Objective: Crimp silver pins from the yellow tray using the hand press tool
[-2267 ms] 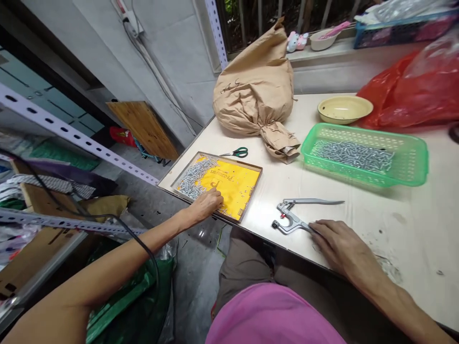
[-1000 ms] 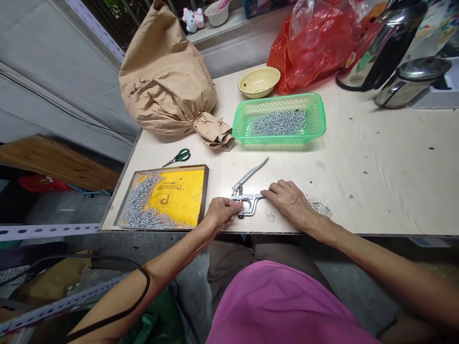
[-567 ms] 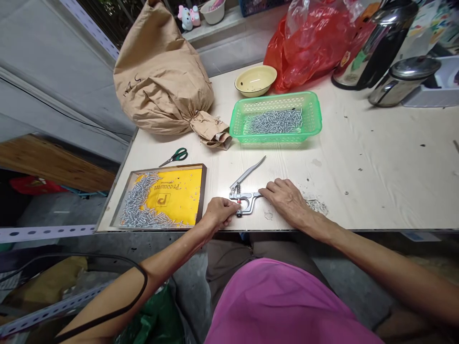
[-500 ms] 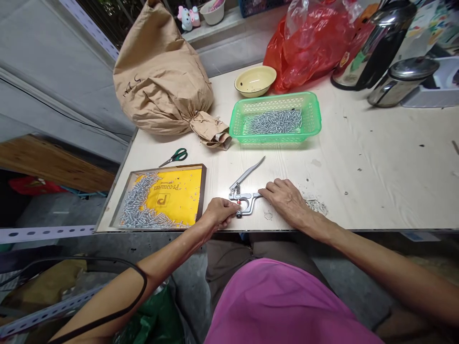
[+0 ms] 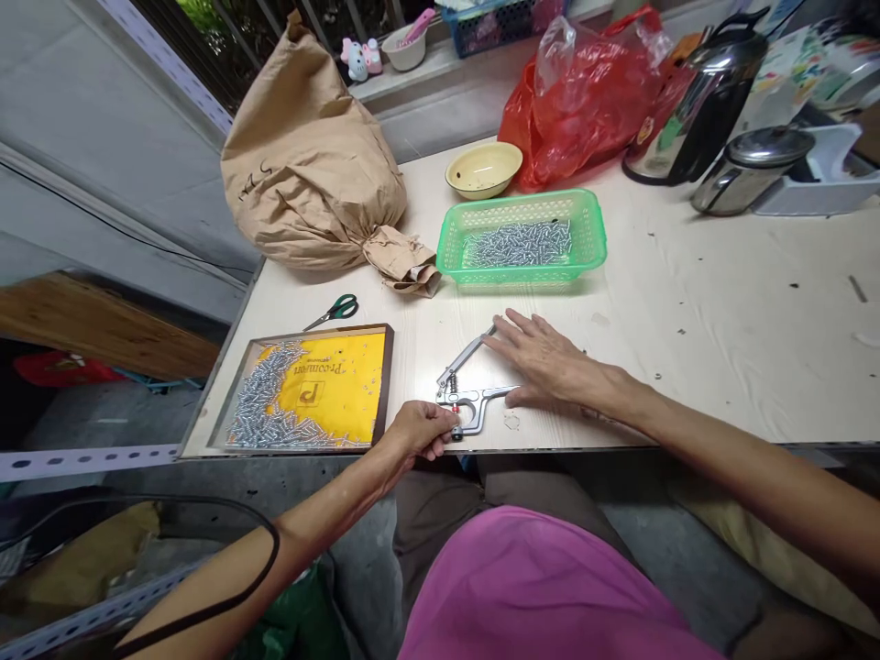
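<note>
Left hand (image 5: 421,429) pinched at snap-fastener pliers (image 5: 474,397), contents hidden; right hand (image 5: 543,360) splayed wide at its 2 o'clock. Nip risked by early squeeze.

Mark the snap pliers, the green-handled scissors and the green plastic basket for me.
Snap pliers (image 5: 479,401): head view, on the metal frame.
Green-handled scissors (image 5: 335,313): head view, near where handles meet blades.
Green plastic basket (image 5: 521,274): head view, on the near wall.
</note>
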Demonstrator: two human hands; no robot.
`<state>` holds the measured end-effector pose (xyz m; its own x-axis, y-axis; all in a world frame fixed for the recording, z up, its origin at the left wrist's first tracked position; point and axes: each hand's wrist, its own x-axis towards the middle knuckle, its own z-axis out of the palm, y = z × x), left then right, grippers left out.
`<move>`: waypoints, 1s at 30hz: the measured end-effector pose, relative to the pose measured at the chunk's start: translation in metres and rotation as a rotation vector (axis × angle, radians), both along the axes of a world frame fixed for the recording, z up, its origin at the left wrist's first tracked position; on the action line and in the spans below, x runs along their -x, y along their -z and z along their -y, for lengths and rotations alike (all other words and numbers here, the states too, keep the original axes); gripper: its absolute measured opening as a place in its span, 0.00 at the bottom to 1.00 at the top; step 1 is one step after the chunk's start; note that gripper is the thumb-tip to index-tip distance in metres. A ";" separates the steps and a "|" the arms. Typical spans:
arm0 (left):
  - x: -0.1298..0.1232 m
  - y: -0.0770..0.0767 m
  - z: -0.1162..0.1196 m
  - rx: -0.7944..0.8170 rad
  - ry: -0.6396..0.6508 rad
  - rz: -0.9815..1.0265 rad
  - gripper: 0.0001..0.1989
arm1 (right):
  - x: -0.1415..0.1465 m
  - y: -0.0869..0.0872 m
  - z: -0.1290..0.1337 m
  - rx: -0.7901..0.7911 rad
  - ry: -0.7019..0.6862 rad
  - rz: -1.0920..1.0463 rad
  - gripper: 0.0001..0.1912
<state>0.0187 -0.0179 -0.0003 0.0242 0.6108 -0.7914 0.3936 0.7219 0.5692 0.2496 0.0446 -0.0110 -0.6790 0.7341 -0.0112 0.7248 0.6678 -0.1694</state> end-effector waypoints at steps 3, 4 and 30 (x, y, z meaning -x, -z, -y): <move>0.000 0.001 0.004 -0.012 0.008 -0.006 0.14 | 0.003 0.004 -0.018 0.048 -0.069 0.075 0.55; 0.000 0.002 0.005 -0.014 0.007 -0.007 0.15 | 0.004 0.005 -0.022 0.063 -0.089 0.089 0.55; -0.002 -0.005 0.031 -0.602 0.137 -0.343 0.08 | -0.002 0.005 0.002 -0.053 -0.173 0.040 0.20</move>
